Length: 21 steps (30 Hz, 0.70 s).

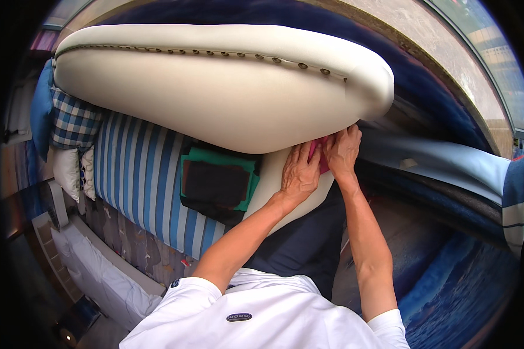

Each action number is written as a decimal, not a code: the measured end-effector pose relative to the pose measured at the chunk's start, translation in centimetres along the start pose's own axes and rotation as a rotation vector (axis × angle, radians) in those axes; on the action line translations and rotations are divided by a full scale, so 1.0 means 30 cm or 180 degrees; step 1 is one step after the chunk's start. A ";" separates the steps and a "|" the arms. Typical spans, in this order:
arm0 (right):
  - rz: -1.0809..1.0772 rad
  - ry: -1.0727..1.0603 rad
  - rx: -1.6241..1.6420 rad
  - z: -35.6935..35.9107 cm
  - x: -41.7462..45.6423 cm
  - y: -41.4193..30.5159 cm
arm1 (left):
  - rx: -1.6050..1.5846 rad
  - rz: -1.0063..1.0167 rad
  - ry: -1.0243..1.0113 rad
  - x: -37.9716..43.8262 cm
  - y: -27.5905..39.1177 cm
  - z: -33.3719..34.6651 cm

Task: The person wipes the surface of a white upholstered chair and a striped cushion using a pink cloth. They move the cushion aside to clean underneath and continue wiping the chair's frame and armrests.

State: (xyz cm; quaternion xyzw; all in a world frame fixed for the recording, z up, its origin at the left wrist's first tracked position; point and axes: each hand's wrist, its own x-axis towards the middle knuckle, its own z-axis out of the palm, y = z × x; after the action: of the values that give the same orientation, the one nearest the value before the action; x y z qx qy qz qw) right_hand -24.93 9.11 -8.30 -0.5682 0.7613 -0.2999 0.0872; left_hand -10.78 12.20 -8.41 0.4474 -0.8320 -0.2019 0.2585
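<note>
Both hands are at the right end of a cream upholstered sofa. My left hand (pixel 301 170) lies on a pink cloth (pixel 322 158), its fingertips by the lower edge of the padded backrest (pixel 201 100). Close to its right, my right hand (pixel 343 150) rests on the cloth's right side with bent fingers. Most of the cloth is hidden under the hands, so whether either hand grips it cannot be told. Left of them, a stack of folded dark and green clothes (pixel 216 181) lies partly on the blue-striped seat cover (pixel 157 174).
A checked cushion (pixel 75 118), a blue cushion (pixel 43 111) and a white cushion (pixel 67 170) stand at the sofa's far left. Light blue fabric (pixel 436 161) stretches to the right. A bed with white bedding (pixel 100 270) is at lower left.
</note>
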 end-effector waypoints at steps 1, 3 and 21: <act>-0.0002 0.0063 -0.0028 0.013 -0.046 -0.007 | -0.0069 -0.0027 -0.0028 -0.019 -0.007 -0.014; 0.0006 -0.0079 -0.0073 0.018 -0.142 -0.017 | -0.0150 -0.0113 -0.0126 -0.075 -0.024 -0.047; 0.0095 -0.0447 -0.0601 0.015 -0.144 -0.071 | -0.0247 -0.0459 -0.0339 -0.107 -0.061 -0.069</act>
State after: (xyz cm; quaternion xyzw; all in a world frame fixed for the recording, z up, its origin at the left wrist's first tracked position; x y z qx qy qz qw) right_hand -21.53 12.55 -8.38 -0.5821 0.7866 -0.1849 0.0908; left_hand -6.84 13.75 -8.63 0.4844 -0.8018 -0.2756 0.2158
